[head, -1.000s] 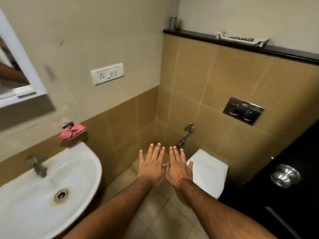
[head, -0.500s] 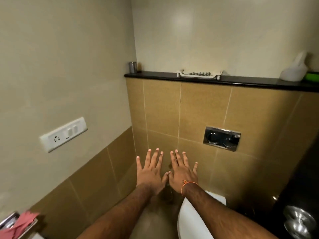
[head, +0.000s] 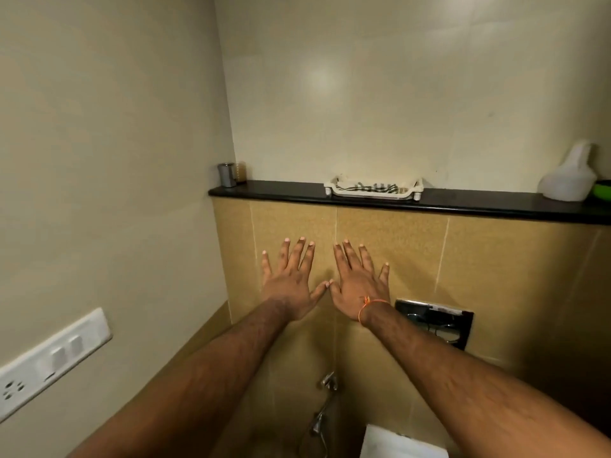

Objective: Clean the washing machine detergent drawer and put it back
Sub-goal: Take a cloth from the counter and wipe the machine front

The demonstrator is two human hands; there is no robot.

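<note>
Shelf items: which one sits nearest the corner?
The steel cup, at the black shelf's left end by the corner; the white tray sits mid-shelf and the white jug far right.

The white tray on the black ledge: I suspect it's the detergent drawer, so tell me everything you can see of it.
The white tray is a shallow, long plastic piece with raised rims and small feet or tabs at its ends. Dark streaks or slots show along its inside; grime or openings, I cannot tell. It lies flat, lengthwise on the black ledge, near the wall. Nothing else touches it; both hands are held below it.
</note>
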